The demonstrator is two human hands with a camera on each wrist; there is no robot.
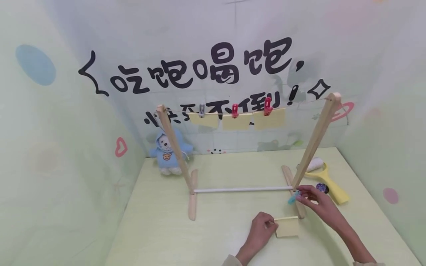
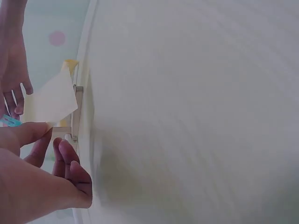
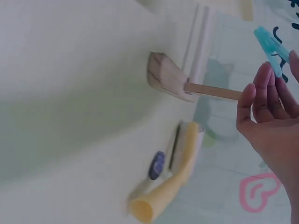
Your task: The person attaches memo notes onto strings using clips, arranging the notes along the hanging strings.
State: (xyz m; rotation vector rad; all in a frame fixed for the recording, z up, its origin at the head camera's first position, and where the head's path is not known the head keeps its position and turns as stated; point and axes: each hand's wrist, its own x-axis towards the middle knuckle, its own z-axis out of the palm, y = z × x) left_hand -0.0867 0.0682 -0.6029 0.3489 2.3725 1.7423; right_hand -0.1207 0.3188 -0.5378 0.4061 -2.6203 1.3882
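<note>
A yellow sticky note (image 1: 287, 227) is pinched by its left edge between the thumb and fingers of my left hand (image 1: 260, 229), above the table. My right hand (image 1: 317, 205) holds a teal clothespin (image 3: 269, 44) between thumb and fingertips, beside the foot of the rack's right post (image 1: 316, 142). Across the top of the wooden rack runs a string, where a grey clothespin (image 1: 201, 110), a red clothespin (image 1: 235, 110) and another red clothespin (image 1: 267, 106) each hang a yellow note (image 1: 269, 119).
A plush toy in a blue hoodie (image 1: 166, 151) sits behind the left post (image 1: 176, 151). Near the right post lie a yellow-handled lint roller (image 1: 332, 184) and a small dark purple round object (image 1: 321, 188). A white rod (image 1: 243, 189) joins the rack's feet.
</note>
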